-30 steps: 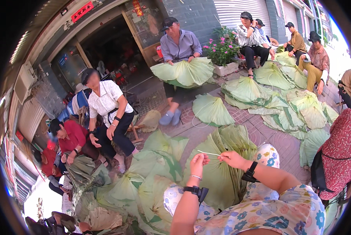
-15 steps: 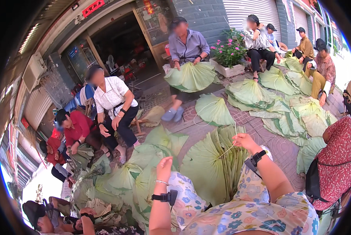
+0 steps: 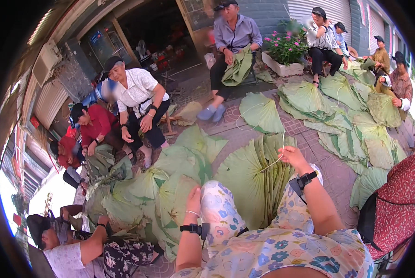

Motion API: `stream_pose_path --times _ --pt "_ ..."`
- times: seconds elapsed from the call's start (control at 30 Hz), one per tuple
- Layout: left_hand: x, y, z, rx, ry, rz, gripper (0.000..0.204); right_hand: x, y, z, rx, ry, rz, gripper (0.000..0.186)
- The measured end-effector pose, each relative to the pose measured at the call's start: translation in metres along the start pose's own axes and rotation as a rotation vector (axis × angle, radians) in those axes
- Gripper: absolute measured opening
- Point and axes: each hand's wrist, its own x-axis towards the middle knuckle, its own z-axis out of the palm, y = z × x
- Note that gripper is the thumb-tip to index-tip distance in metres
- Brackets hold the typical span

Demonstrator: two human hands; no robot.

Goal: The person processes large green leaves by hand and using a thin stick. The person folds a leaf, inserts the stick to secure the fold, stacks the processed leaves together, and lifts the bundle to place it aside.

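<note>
A thick bundle of large green lotus leaves (image 3: 244,180) stands fanned between my knees, its folded layers facing right. From its top runs a thin white cord (image 3: 273,163), pinched in the raised fingers of my right hand (image 3: 294,156); the cord's loose end sticks up above them. At the left, my left hand (image 3: 193,200) is at the edge of a broad lotus leaf (image 3: 172,197) on the neighbouring heap. Its fingers look closed on that edge, though they are partly hidden.
More leaves (image 3: 133,208) spread left toward seated people. Across from me, a person holds a folded leaf (image 3: 238,68). A single leaf (image 3: 261,112) lies on the paving ahead, with a leaf pile (image 3: 309,99) beyond. A flower planter (image 3: 284,65) stands behind. Someone in red sits close at right.
My left hand has come against the leaf edge at the left; my right still holds the cord. The person across now has a folded leaf instead of a spread one. The view has shifted slightly.
</note>
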Motion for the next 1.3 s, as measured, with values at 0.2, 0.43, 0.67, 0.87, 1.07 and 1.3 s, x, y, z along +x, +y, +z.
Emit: stream_pose_path --times 0.2,0.43,0.67,0.87,1.07,1.3 --pt "0.012 -0.099 -0.034 -0.085 0.141 -0.631 0.037 -0.005 -0.007 -0.017 -0.049 0.074 0.023 0.025" --pt "-0.024 -0.204 -0.111 1.591 -0.418 -0.62 0.034 -0.007 0.001 -0.019 -0.067 0.078 0.128 0.026" --pt "-0.02 -0.241 -0.158 0.475 0.891 -0.748 0.043 -0.004 0.003 -0.023 -0.051 0.148 0.199 0.028" --pt "-0.034 -0.313 -0.21 1.167 0.064 -0.785 0.054 0.007 0.008 -0.013 -0.08 0.118 0.241 0.026" --pt "-0.01 -0.338 -0.157 0.093 0.727 -0.802 0.047 0.006 0.001 -0.019 -0.153 0.182 0.257 0.025" --pt "0.018 -0.303 -0.196 0.682 0.476 -0.49 0.05 0.013 0.01 -0.006 -0.107 0.126 0.259 0.025"
